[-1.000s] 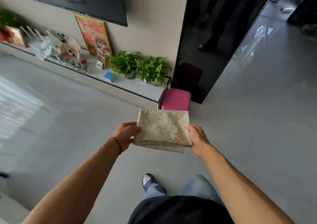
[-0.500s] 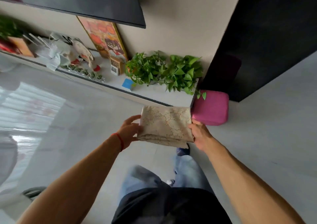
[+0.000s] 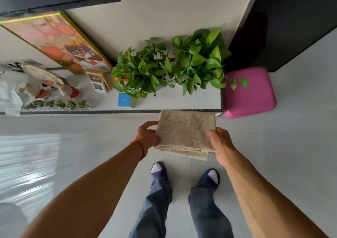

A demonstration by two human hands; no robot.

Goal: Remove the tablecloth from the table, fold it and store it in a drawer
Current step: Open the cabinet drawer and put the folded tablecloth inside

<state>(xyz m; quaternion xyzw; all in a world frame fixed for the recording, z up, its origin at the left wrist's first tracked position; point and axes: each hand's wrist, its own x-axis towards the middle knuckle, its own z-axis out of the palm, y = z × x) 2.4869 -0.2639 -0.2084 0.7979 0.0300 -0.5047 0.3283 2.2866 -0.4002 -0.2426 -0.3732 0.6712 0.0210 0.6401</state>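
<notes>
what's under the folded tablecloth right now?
Under the folded tablecloth: grey floor, nothing supporting it. Left hand and right hand grip its sides; fingers beneath are hidden.

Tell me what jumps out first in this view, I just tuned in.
The folded tablecloth sits at centre frame, held off the floor, gripped at its sides by the left hand and right hand. Right behind it runs a low white cabinet carrying leafy green plants. A bright pink stool stands at the cabinet's right end.
</notes>
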